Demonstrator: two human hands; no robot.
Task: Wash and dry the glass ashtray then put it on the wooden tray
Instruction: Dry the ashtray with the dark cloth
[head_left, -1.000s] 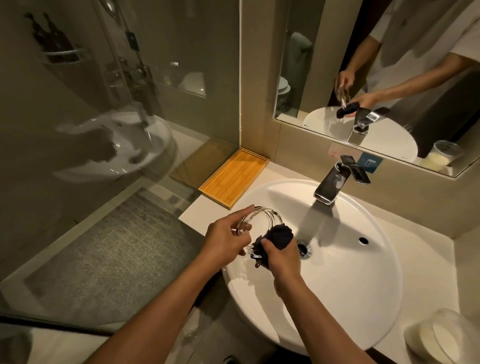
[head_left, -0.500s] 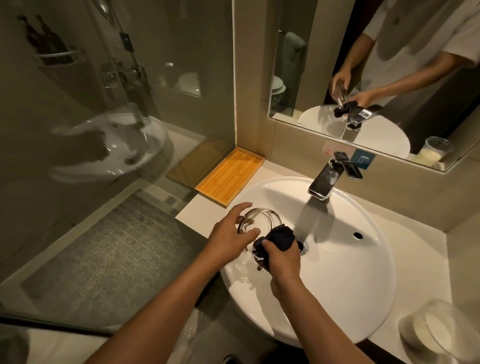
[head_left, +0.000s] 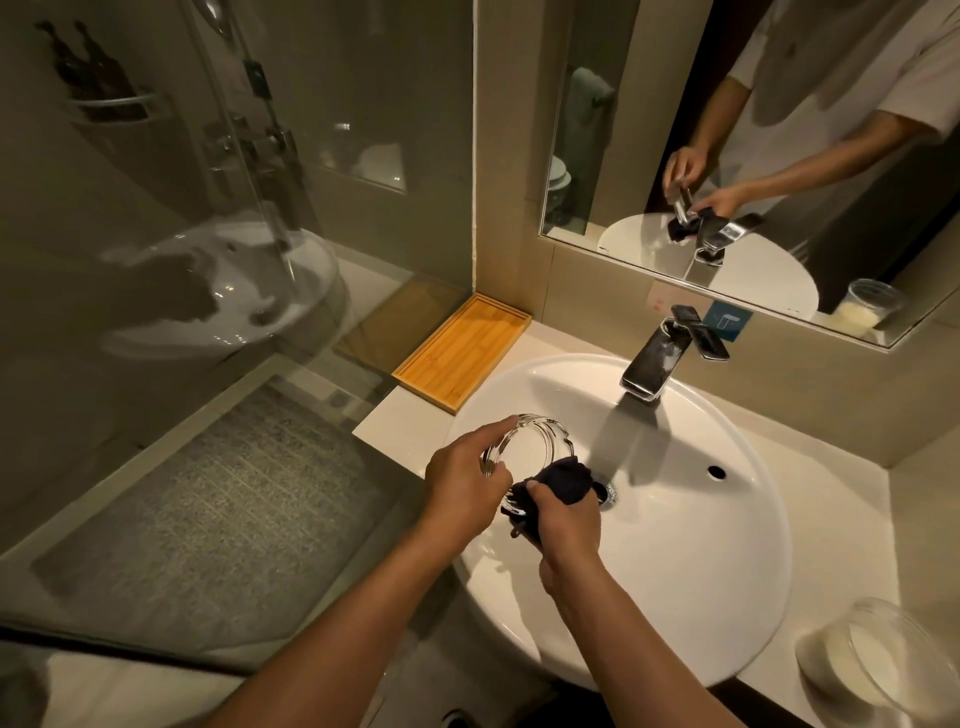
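Note:
The round glass ashtray (head_left: 540, 444) is held tilted on its edge above the left side of the white sink (head_left: 691, 545). My left hand (head_left: 465, 475) grips its left rim. My right hand (head_left: 563, 522) holds a dark blue cloth (head_left: 563, 480) pressed against the ashtray's lower right side. The wooden tray (head_left: 462, 351) lies on the counter to the left of the sink, against the wall, with nothing on it.
A chrome faucet (head_left: 660, 358) stands at the back of the sink, with no water running. A glass jar (head_left: 878, 670) with white contents sits on the counter at the front right. A glass shower wall borders the counter on the left. A mirror hangs above.
Both hands have stayed over the sink with the ashtray and cloth. The ashtray has turned slightly in my left hand while the cloth shifts against it.

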